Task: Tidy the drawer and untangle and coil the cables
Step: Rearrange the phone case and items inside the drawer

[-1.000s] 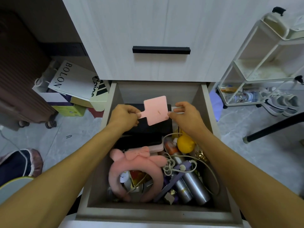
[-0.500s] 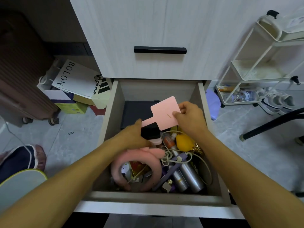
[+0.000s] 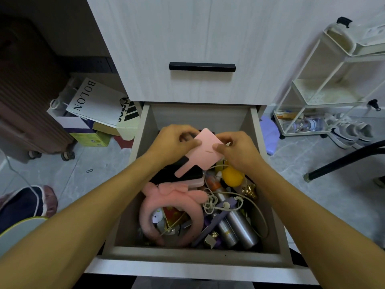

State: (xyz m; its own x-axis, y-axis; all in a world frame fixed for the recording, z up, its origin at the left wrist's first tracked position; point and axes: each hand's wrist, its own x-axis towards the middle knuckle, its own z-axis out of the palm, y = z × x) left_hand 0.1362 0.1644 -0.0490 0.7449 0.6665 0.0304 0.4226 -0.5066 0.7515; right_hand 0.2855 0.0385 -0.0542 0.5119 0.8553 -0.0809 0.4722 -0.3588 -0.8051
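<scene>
The open drawer (image 3: 195, 257) is crowded with clutter. Over its back half, my left hand (image 3: 175, 142) and my right hand (image 3: 233, 149) both pinch a flat pink paddle-shaped mirror (image 3: 205, 152), its handle pointing down-left. Under it lies a black case (image 3: 187, 173). A pink plush headband (image 3: 173, 205) fills the drawer's left front. A tangled white cable (image 3: 220, 202) loops over silver bottles (image 3: 239, 228) and a purple strip (image 3: 216, 222) on the right. A yellow ball (image 3: 232, 177) sits just below my right hand.
A shut drawer with a black handle (image 3: 202, 66) sits above. Paper bags and boxes (image 3: 98, 105) and a brown suitcase (image 3: 27, 105) stand on the floor to the left. A white wire rack (image 3: 333, 84) and sneakers (image 3: 352, 130) are to the right.
My left hand rose from the black case back up to the pink mirror and took its left edge. The mirror swung so its handle points down-left.
</scene>
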